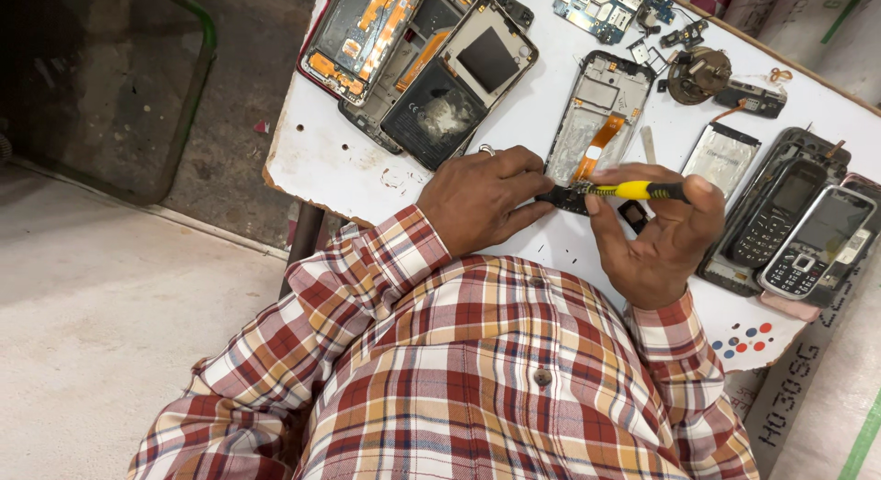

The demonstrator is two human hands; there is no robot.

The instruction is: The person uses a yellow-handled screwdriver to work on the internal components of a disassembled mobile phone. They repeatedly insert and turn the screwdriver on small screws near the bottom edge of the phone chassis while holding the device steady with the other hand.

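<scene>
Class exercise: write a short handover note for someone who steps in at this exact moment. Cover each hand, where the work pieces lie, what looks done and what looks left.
Left hand: flat on the white table, pinning a small dark part at its fingertips.
Right hand: gripping a yellow-handled screwdriver, tip on that dark part.
Nearby: an open phone frame with an orange ribbon cable just beyond the hands; keypad phones on the right; stripped frames at the far left.
Done: several phones already lie opened.
Left: the dark part is under the tool; whether its screw is loose cannot be seen.
</scene>
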